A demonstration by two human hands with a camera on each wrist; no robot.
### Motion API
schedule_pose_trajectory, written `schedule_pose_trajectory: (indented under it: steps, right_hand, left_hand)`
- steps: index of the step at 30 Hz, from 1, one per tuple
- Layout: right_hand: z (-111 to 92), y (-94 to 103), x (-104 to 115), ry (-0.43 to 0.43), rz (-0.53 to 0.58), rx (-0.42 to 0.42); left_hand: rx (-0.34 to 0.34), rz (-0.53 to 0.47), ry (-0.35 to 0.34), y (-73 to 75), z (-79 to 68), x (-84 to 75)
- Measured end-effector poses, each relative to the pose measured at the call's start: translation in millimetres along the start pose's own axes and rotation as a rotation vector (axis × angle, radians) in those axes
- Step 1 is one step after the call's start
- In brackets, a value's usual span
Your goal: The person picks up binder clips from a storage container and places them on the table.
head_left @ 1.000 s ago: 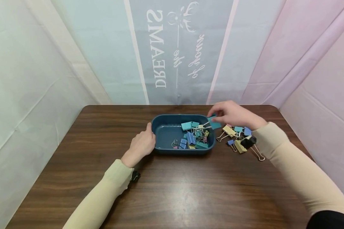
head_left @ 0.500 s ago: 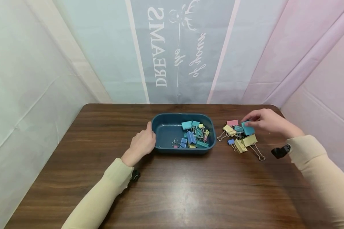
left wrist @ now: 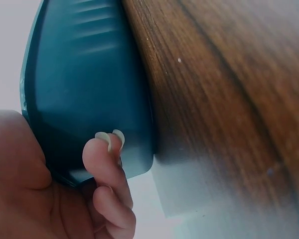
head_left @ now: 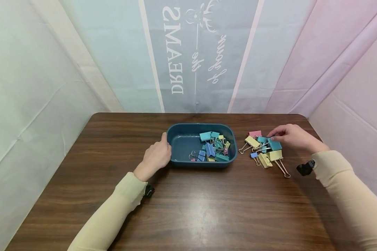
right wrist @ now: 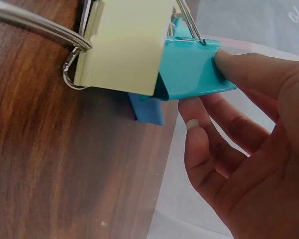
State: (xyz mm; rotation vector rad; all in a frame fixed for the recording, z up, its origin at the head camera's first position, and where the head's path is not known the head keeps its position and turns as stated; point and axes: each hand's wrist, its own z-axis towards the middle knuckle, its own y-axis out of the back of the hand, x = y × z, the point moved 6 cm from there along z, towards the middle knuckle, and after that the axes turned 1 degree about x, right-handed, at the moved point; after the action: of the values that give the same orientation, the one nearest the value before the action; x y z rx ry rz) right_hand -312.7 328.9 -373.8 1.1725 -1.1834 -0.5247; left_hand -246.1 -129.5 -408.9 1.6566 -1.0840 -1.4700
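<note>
Right grip [head_left: 293,136] is pinching teal metal binder clip [right wrist: 192,69], toward brown desk's [head_left: 194,202] right edge; left grip [head_left: 155,153] holding blue plastic bin [head_left: 201,165]. Best be lifting slowly, avoiding snags.

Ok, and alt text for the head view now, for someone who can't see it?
A person's right hand pinches a teal binder clip at a mixed-color pile of clips on a wooden table. The left hand grips the left end of a dark blue tray holding more clips.

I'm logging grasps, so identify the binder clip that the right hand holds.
The large teal metal binder clip, beside the wide pale-yellow metal one; the right hand pinches no other.
</note>
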Motion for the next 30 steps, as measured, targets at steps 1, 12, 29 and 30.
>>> schedule_pose_trajectory:
  steps: [1,12,29,30]
  right_hand:
    - [-0.1,-0.1,-0.5,0.0,-0.003,-0.001]
    - [1.3,5.1,8.4,0.006,0.003,-0.035]
    - [50.3,2.0,98.5,0.182,0.003,-0.01]
    - [54.4,0.1,104.9,0.2,0.003,-0.003]
  left_hand:
    - [-0.002,0.0,0.001,0.2,0.2,-0.2]
    - [-0.009,0.01,-0.008,1.7,-1.3,-1.7]
    - [0.0,-0.005,-0.011,0.8,-2.0,-1.4]
    - [0.0,-0.003,-0.012,0.7,-2.1,-1.6]
